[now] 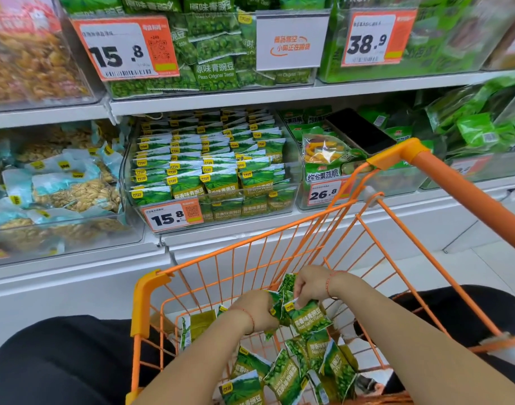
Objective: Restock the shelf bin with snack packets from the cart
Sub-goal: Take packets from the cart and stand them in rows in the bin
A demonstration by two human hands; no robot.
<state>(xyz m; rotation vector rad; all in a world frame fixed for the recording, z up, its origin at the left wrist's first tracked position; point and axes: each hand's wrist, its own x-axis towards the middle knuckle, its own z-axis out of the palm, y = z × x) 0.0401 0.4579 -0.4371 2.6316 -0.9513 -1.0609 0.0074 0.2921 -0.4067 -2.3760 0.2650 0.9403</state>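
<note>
Both hands down inside the orange wire cart (250, 252), working a clump of green pea snack pkts. Left hand (257, 312) w/ fingers curled round a small bunch of pkts (275, 309), red string on the wrist. Right hand (310, 283) just beside it, fingers bent and pinching the top edge of a garlic pea pkt (310, 317), label facing up; red string on that wrist too. The two hands nearly touch over the same clump. More loose pkts (282, 375) lie scattered on the cart floor below and to the near side, some face up, some on edge, a few turned olive side up at left. Shelf bin (212, 171), clear plastic, sits on the mid shelf straight ahead above the cart's far rim; already packed w/ upright rows of the same green pkts, front to back. Orange price tag 15.8 (173, 217) clipped on its front left. Bin to the left (60, 185) holds pale blue nut pkts; bin to the right (332, 165) holds mixed veg crisp bags w/ a 26.8 tag. Upper shelf has more green pea bags behind a bigger 15.8 tag (124, 48) and a 38.9 tag (377, 39). Cart handle (461, 182) runs off to the right.
</note>
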